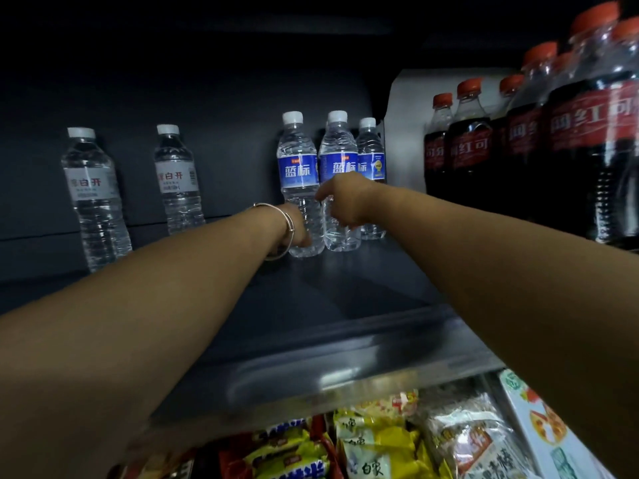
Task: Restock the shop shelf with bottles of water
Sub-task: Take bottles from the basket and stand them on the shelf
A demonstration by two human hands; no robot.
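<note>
- Gripping low on the left clear plastic water bottle with a blue label (299, 174), the left hand (300, 227) has its fingers wrapped round the bottle's ribbed lower body — a thin metal bangle (285, 221) circles that wrist.
- Right hand (340, 202) reaches to the middle blue-labelled water bottle (339, 157); its fingers curl down in front of the bottle, but I cannot tell whether they grip it or only touch it.
- Both bottles stand upright, just beside each other, deep on the dark grey metal shelf (345, 292), with a third blue-labelled bottle (371, 160) behind to the right.
- Two clear water bottles with white labels (93, 198) stand apart at the left.
- Dark cola bottles with red caps and red labels (518, 143) crowd the right side.
- Packaged snacks in yellow and red wrappers (363, 440) lie on the level below.
</note>
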